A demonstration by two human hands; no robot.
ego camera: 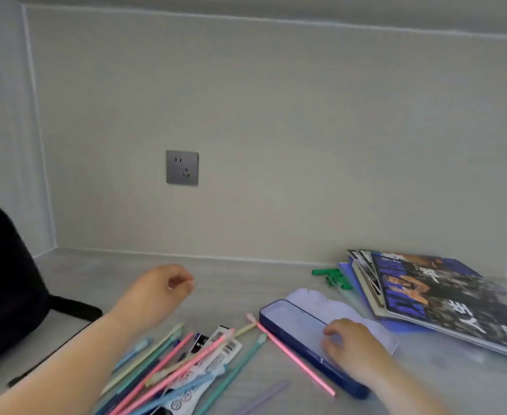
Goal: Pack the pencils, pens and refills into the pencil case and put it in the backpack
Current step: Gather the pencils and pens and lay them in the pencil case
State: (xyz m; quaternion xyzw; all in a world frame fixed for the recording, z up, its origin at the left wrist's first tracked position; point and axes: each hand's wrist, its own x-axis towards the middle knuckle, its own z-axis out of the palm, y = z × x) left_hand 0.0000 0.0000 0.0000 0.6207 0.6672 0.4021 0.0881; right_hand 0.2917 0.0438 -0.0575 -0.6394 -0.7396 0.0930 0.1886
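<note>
A blue pencil case (294, 327) lies open on the desk, its inside pale and bare where visible. My right hand (351, 342) rests inside it, fingers curled down. A heap of pastel pencils and pens (162, 363) with packets of refills (222, 348) lies to the left of the case. One pink pencil (294, 356) lies along the case's near wall. My left hand (162, 287) hovers above the desk behind the heap, fingers loosely curled with nothing visible in them. The black backpack (4, 280) stands at the far left.
A stack of magazines and blue notebooks (438, 298) lies at the right, with green pieces (333, 277) behind it. The desk (246, 280) is enclosed by a back wall with a grey socket (182, 167) and a side wall at the left. A backpack strap (75, 308) trails on the desk.
</note>
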